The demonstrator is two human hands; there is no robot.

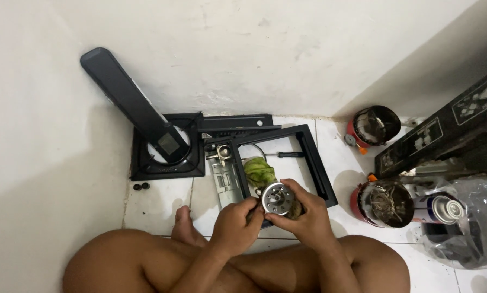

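Note:
I hold a round silver metal burner part [277, 198] between both hands above the white tiled floor. My left hand [234, 223] pinches its left edge and my right hand [304, 214] wraps its right side and underside. Just beyond it lies a crumpled green cloth [258, 171] inside a black rectangular stove frame [316, 163]. A grey metal valve assembly [225, 174] sits at the frame's left side.
A black stove panel [167, 157] with a long black bar leaning on it stands at the back left by the wall. Two red round burners [375, 125] [383, 204], a spray can [437, 208] in a clear plastic bag and a dark box lie at the right. My crossed legs fill the foreground.

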